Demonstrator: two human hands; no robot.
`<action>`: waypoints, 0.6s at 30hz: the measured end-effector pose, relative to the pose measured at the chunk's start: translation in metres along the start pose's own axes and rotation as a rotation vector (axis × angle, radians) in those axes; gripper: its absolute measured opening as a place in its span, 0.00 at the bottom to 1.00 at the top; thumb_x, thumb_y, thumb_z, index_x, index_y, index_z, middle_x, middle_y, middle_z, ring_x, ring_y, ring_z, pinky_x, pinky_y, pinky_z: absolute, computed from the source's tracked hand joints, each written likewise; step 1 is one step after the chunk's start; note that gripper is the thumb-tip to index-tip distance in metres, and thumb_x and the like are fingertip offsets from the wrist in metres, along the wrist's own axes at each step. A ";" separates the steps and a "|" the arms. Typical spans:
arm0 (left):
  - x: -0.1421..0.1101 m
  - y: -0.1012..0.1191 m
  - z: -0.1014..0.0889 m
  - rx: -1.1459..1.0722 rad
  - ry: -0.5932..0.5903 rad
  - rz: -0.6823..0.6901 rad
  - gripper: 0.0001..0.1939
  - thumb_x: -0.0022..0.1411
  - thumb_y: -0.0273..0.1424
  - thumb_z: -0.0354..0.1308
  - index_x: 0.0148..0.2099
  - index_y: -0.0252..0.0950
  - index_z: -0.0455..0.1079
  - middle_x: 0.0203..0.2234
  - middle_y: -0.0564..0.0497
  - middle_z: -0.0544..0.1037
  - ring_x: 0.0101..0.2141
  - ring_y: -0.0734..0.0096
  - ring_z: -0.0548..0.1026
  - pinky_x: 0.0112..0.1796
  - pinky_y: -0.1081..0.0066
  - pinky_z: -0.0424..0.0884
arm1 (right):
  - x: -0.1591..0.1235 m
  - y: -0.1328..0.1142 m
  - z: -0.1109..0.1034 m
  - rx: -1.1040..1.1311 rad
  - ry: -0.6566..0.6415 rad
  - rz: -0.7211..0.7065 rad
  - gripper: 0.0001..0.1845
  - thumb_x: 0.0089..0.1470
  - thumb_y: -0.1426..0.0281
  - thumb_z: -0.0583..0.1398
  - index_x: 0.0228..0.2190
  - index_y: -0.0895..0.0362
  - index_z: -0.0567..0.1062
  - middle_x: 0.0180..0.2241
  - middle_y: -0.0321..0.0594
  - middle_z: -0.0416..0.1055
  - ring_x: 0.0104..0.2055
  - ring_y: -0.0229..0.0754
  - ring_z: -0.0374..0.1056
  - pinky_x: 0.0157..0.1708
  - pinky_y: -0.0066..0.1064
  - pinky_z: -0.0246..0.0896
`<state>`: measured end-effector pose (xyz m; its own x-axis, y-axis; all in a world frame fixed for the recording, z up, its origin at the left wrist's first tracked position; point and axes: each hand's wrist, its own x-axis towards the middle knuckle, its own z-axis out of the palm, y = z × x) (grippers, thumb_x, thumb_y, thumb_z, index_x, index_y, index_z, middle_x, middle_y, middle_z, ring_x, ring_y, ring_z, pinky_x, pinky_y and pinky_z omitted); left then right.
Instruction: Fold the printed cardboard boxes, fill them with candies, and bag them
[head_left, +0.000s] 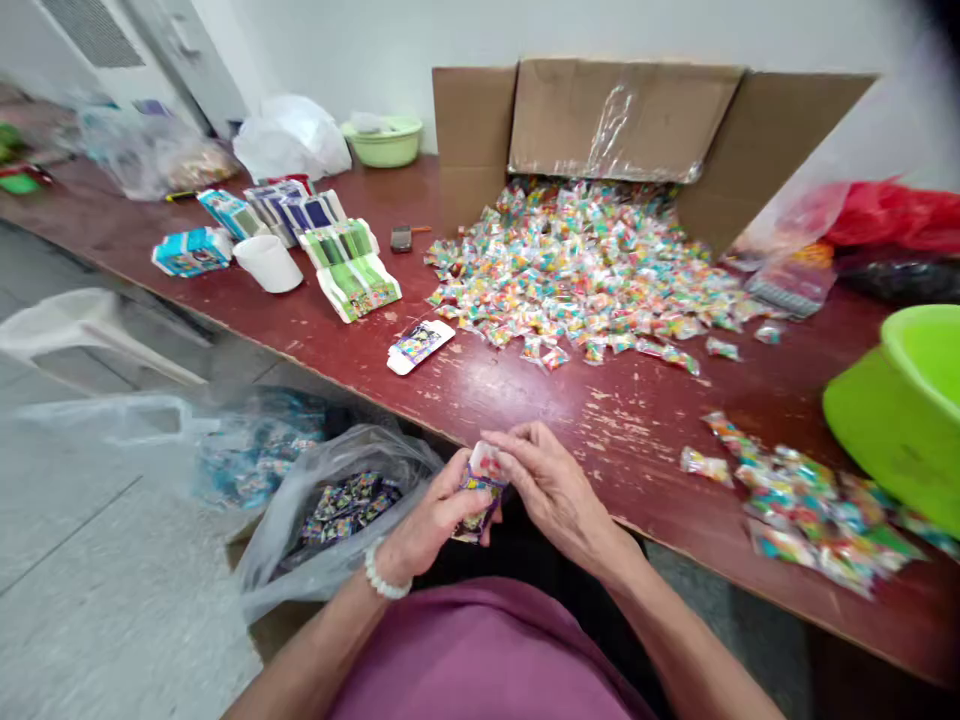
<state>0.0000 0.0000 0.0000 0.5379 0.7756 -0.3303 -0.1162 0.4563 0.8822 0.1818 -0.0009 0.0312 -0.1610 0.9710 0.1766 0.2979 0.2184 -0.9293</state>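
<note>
My left hand [431, 515], with a pale bead bracelet at its wrist, grips a small printed purple carton [478, 505] in front of my body, just off the table edge. The fingers of my right hand [551, 488] are closed at the carton's white top flap [487, 460]; what lies inside the carton is hidden. On the table ahead rests a flat carton [420, 346] with a similar print. Beyond it, a large heap of wrapped candies [592, 270] spills from a cardboard box [622, 115].
A lined box of small dark packets [352, 505] stands on the floor to my left. Stacked flat cartons [349, 265] and a white cup [268, 264] sit at the left of the table. At right are a green basin [885, 410] and a smaller candy pile [817, 510].
</note>
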 end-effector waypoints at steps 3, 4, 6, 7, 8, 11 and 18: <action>0.002 0.005 0.005 -0.039 0.012 0.023 0.21 0.68 0.47 0.49 0.52 0.37 0.65 0.29 0.49 0.77 0.27 0.71 0.74 0.28 0.72 0.72 | 0.005 0.007 -0.002 0.254 0.093 0.212 0.16 0.58 0.60 0.60 0.44 0.54 0.80 0.38 0.41 0.73 0.40 0.43 0.69 0.43 0.35 0.64; 0.002 0.006 0.006 -0.043 0.017 0.028 0.23 0.69 0.49 0.46 0.51 0.36 0.66 0.29 0.49 0.77 0.27 0.70 0.74 0.27 0.72 0.73 | 0.006 0.008 -0.002 0.321 0.101 0.268 0.16 0.56 0.59 0.62 0.43 0.55 0.79 0.37 0.40 0.74 0.38 0.42 0.69 0.41 0.35 0.64; 0.002 0.007 0.006 -0.036 0.028 0.036 0.26 0.68 0.52 0.44 0.48 0.35 0.67 0.29 0.48 0.77 0.27 0.70 0.74 0.28 0.72 0.72 | 0.008 0.009 -0.001 0.443 0.072 0.369 0.19 0.52 0.57 0.66 0.41 0.56 0.78 0.33 0.38 0.75 0.34 0.40 0.69 0.37 0.33 0.64; 0.002 0.007 0.006 -0.027 0.032 0.037 0.27 0.68 0.53 0.44 0.47 0.35 0.68 0.29 0.47 0.77 0.27 0.70 0.74 0.27 0.72 0.72 | 0.008 0.009 0.000 0.472 0.044 0.393 0.20 0.49 0.57 0.67 0.40 0.56 0.77 0.32 0.37 0.75 0.32 0.40 0.69 0.35 0.32 0.64; 0.002 0.006 0.005 -0.012 0.035 0.037 0.27 0.68 0.53 0.43 0.46 0.34 0.69 0.28 0.47 0.77 0.26 0.70 0.73 0.27 0.73 0.72 | 0.008 0.008 0.001 0.482 0.014 0.407 0.20 0.48 0.57 0.68 0.40 0.56 0.77 0.31 0.37 0.75 0.31 0.40 0.69 0.34 0.32 0.64; 0.002 0.005 0.005 0.048 0.049 0.030 0.26 0.68 0.52 0.45 0.46 0.34 0.70 0.28 0.48 0.77 0.26 0.72 0.73 0.26 0.74 0.71 | 0.007 0.005 0.003 0.483 -0.073 0.433 0.23 0.43 0.59 0.71 0.39 0.57 0.75 0.31 0.37 0.76 0.30 0.40 0.70 0.31 0.31 0.65; 0.007 0.007 0.012 -0.199 0.104 -0.022 0.24 0.65 0.49 0.50 0.41 0.31 0.70 0.23 0.47 0.77 0.19 0.70 0.73 0.21 0.72 0.70 | 0.000 0.008 0.000 0.629 -0.104 0.397 0.17 0.56 0.59 0.65 0.45 0.54 0.76 0.34 0.36 0.74 0.30 0.34 0.67 0.29 0.25 0.61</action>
<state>0.0127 0.0035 0.0081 0.4548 0.8003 -0.3907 -0.2736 0.5430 0.7939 0.1840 0.0012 0.0238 -0.2512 0.9442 -0.2129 -0.2370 -0.2733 -0.9323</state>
